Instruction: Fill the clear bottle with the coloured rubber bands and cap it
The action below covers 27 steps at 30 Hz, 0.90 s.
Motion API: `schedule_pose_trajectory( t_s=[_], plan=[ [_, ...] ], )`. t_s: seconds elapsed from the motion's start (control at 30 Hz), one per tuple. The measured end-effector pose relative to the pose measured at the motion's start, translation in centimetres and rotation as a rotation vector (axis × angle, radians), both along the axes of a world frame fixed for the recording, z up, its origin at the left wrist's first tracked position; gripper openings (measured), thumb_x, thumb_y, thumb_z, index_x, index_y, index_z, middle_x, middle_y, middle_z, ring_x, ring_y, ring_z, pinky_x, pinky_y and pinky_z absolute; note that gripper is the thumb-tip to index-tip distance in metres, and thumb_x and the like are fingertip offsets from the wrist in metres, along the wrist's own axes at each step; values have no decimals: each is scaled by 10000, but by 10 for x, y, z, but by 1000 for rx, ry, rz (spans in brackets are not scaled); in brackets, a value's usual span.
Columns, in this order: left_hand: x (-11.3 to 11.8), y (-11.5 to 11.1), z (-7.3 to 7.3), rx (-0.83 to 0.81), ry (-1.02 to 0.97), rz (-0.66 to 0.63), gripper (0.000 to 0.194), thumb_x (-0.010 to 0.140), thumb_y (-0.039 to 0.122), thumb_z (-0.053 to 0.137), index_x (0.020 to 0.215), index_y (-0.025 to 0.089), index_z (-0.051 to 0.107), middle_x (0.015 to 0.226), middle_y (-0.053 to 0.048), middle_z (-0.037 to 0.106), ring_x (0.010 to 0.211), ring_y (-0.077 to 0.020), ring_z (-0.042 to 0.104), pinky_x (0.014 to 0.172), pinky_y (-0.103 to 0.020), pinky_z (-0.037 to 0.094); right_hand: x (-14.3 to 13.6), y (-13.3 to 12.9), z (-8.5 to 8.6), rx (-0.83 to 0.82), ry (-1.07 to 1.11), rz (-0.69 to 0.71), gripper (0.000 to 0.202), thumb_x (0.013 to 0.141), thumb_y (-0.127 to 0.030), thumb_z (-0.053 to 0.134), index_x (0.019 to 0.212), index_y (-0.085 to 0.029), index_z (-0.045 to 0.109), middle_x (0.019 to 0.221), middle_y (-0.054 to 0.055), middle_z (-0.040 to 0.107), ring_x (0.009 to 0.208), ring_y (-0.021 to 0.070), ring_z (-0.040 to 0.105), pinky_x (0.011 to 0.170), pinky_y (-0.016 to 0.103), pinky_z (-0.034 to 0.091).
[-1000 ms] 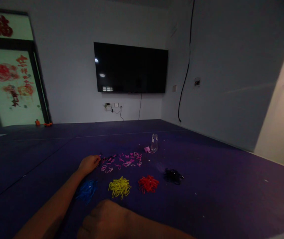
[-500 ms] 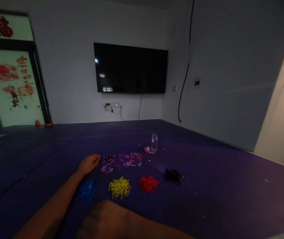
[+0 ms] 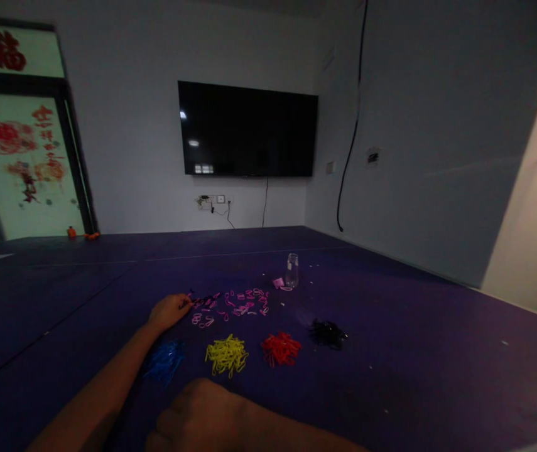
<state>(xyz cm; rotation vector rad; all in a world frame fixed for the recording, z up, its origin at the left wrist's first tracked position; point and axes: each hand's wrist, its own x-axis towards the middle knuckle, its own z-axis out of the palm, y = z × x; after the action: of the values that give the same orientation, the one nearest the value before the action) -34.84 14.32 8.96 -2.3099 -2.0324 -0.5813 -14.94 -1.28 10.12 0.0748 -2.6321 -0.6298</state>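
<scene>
Across this purple surface (image 3: pixel 419 364), pink bands (image 3: pixel 244 307) lie strewn well short of its far edge. Picking seems in hand: left hand (image 3: pixel 170 312) at them, right hand (image 3: pixel 200 414) curled, I can't tell either grip. Next calls for a fine pinch.

Big red 福 (image 3: pixel 5 50) on the panel (image 3: pixel 39 56) above the door (image 3: pixel 4 213)!
Smaller red characters (image 3: pixel 46 135) near the door's right edge: too blurred.

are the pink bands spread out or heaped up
Spread out: the pink bands lie scattered, with the purple surface showing between many of them, whereas the yellow bands sit heaped together.
</scene>
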Motion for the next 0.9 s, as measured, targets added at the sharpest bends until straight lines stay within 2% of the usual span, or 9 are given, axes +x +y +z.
schedule_pose_trajectory(
  t_s=[0.1, 0.27, 0.43, 0.57, 0.67, 0.77, 0.9],
  plan=[
    [2, 0, 1, 6, -32, -2, 241, 819, 342, 443, 832, 221, 651, 719, -17, 640, 686, -159, 595, 564, -222, 337, 3, -1, 4, -6, -1, 16, 229, 841, -381, 523, 729, -185, 563, 619, -35, 572, 557, 93, 538, 436, 232, 378],
    [4, 0, 0, 29, -136, -2, 165, 776, 283, 481, 751, 221, 631, 656, -3, 613, 634, -150, 570, 557, -220, 310, 0, 3, -3, 30, 13, 17, 212, 812, -391, 557, 725, -198, 570, 594, -28, 562, 542, 95, 528, 427, 222, 374],
    [2, 2, -3, 61, -375, -3, 92, 712, 268, 533, 670, 215, 595, 571, 20, 564, 568, -140, 530, 539, -220, 303, 0, 1, 3, 26, 7, 13, 260, 832, -407, 529, 706, -187, 588, 573, -30, 554, 517, 90, 524, 399, 221, 367],
    [-2, 6, -2, 127, -714, 16, 71, 692, 259, 520, 664, 200, 549, 559, 34, 530, 539, -128, 493, 518, -210, 327, 1, -1, 7, 17, -15, 15, 259, 807, -415, 564, 689, -186, 591, 596, -30, 573, 541, 85, 542, 415, 210, 382],
    [-4, 10, 0, 159, -1029, 54, 130, 722, 254, 467, 613, 184, 477, 507, 50, 440, 450, -95, 402, 446, -185, 301, 2, -1, 6, 10, -17, 2, 223, 804, -390, 574, 704, -192, 593, 612, -33, 582, 554, 87, 545, 422, 211, 377],
    [-5, 13, 2, 114, -1354, 75, 183, 765, 228, 412, 592, 171, 427, 502, 44, 417, 385, -66, 328, 370, -159, 237, 4, -2, 6, -2, -11, 8, 200, 815, -372, 566, 726, -195, 590, 616, -36, 575, 549, 89, 533, 413, 220, 359],
    [-8, 13, 8, 14, -1756, 83, 195, 798, 157, 401, 604, 166, 386, 562, 6, 462, 389, -57, 360, 327, -137, 226, 5, -2, 5, 14, 17, 13, 213, 810, -375, 572, 707, -188, 577, 588, -40, 551, 536, 89, 520, 421, 223, 360]
  ],
)
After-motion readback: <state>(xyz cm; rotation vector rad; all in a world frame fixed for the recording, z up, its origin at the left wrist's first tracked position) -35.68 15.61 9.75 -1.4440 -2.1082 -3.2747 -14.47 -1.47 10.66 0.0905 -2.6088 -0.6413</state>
